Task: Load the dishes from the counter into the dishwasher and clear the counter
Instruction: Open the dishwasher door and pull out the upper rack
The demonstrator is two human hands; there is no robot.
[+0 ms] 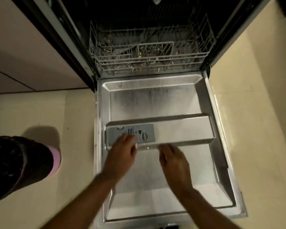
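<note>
Two hands hover over the dropped dishwasher door (157, 103): left hand (120, 154) relaxed over the detergent dispenser (130, 134), right hand (173, 161) spread, holding nothing. No lettering is legible.

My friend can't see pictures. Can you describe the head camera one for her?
Two bare hands, left and right, reach over an open steel dishwasher door; the left is over its grey detergent dispenser. Behind sits a white wire rack.
</note>
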